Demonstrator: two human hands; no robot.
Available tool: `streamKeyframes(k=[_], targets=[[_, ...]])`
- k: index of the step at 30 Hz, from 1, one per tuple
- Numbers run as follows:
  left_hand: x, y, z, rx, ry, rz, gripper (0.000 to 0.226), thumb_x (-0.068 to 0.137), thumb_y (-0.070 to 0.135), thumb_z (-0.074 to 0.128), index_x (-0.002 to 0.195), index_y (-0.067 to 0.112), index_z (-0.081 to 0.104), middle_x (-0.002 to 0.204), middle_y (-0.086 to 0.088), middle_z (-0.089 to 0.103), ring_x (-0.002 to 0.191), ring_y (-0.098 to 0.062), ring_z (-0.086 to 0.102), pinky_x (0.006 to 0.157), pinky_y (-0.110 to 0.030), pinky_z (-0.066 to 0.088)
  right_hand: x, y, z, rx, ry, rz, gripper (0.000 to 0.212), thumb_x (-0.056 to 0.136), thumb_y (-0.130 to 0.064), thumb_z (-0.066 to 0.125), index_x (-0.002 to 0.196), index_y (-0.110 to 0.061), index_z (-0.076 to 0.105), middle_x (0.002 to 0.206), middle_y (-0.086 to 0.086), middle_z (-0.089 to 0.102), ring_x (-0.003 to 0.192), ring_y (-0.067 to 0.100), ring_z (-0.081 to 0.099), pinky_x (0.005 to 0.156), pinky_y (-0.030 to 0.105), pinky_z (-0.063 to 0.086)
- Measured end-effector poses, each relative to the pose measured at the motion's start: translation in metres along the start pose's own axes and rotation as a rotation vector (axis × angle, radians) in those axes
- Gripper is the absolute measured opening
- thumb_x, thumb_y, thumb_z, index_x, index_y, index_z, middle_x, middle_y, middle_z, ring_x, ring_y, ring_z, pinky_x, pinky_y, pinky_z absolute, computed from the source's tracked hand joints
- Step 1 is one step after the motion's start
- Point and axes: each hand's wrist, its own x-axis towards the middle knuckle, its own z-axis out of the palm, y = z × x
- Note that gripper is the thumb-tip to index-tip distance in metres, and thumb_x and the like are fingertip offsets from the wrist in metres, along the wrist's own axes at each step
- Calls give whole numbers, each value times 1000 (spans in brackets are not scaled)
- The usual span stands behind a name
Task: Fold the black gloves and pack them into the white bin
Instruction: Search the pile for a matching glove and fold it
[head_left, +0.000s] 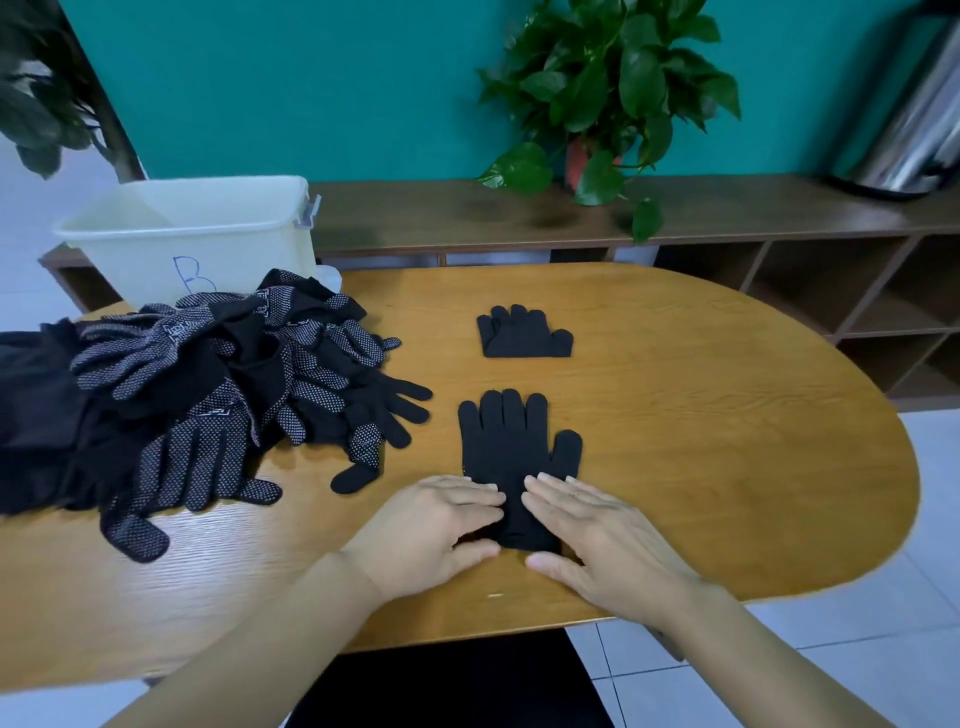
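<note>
Two hands lie flat on a black glove (511, 452) spread out near the front edge of the wooden surface (727, 441), its fingers pointing away from the person. Beyond it, apart from it, sits a folded glove (523, 335), short and squared with the fingertips at the far side. To the left, a loose heap of black gloves (208, 389) covers much of that end of the surface, many showing white-dotted palms; one plain glove from the heap reaches toward the flat glove without touching it. Behind the heap stands the white bin (197, 234), marked with a blue letter B on its near wall, its inside not visible. A low brown shelf (779, 208) runs along the teal wall and carries a potted plant (608, 104) and a shiny metal vessel (914, 130) at the far right.

Nothing lies between the hands and the flat glove. The left hand (436, 525) rests palm down on the cuff's left side, fingers straight and together, thumb on the wood beside the cuff. The right hand (587, 530) mirrors it on the cuff's right side, fingers extended, thumb along the near edge. Each grip is spread flat, pressing rather than pinching.
</note>
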Motion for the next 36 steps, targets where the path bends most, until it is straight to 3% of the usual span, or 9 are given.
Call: streamKeyframes(k=[6, 8, 10, 13, 18, 21, 25, 31, 36], targets=[[13, 12, -7, -112, 150, -116, 36, 80, 35, 51, 96, 18, 78, 103, 8, 74, 93, -5, 69, 82, -28, 58, 7, -1, -8, 256, 53, 49, 70, 90, -59, 51, 149, -23, 37, 151, -17, 26, 141, -4, 19, 116, 14, 5], [18, 14, -16, -272, 222, -226, 37, 80, 36, 54, 98, 16, 78, 103, 10, 74, 93, -1, 67, 87, -26, 55, 13, -2, -10, 363, 143, 108, 54, 91, -40, 64, 141, -24, 50, 145, -13, 43, 136, -3, 33, 118, 25, 25], [24, 14, -32, -449, 279, -329, 33, 77, 38, 63, 99, 17, 77, 102, 15, 73, 95, 2, 65, 91, -23, 51, 22, -1, -20, 483, 261, 186, 31, 90, -24, 68, 122, -26, 68, 121, -3, 69, 115, 11, 62, 95, 41, 51], [39, 12, -70, -719, 282, -467, 51, 64, 50, 85, 108, 28, 71, 105, 19, 71, 103, 5, 64, 93, -14, 46, 43, 0, -58, 668, 337, 289, 11, 91, -23, 66, 100, -24, 74, 87, 0, 74, 80, 22, 68, 74, 47, 55], [66, 13, -133, -902, 311, -483, 19, 84, 14, 74, 77, 0, 64, 79, -5, 75, 70, -16, 68, 67, -29, 55, 71, 1, -146, 1140, 259, 280, 15, 92, -16, 66, 94, -2, 71, 90, 9, 75, 82, 21, 72, 76, 36, 60], [76, 11, -155, -977, 247, -533, 24, 84, 18, 72, 80, -4, 64, 83, -13, 74, 73, -15, 68, 68, -26, 55, 79, 7, -171, 1124, 217, 244, 30, 89, -20, 69, 77, 6, 62, 81, 12, 67, 73, 20, 63, 71, 33, 51], [81, 8, -158, -981, 214, -553, 23, 83, 22, 73, 74, 2, 63, 80, -9, 74, 71, -12, 68, 65, -22, 52, 83, 12, -176, 1146, 217, 249, 36, 88, -19, 69, 85, 16, 62, 78, 12, 66, 71, 16, 61, 69, 28, 49], [87, 2, -152, -980, 204, -559, 21, 86, 18, 71, 78, 1, 63, 85, -16, 74, 75, -16, 70, 75, -28, 58, 89, 25, -163, 1132, 197, 297, 32, 89, -13, 68, 60, -10, 54, 57, -8, 61, 53, 1, 54, 54, 13, 45], [115, -22, -145, -921, 236, -600, 26, 83, 17, 76, 79, -5, 62, 80, -20, 71, 74, -16, 66, 73, -26, 52, 114, 50, -152, 1171, 212, 313, 38, 87, -15, 72, 85, 20, 57, 86, 28, 68, 75, 20, 62, 71, 34, 51]])
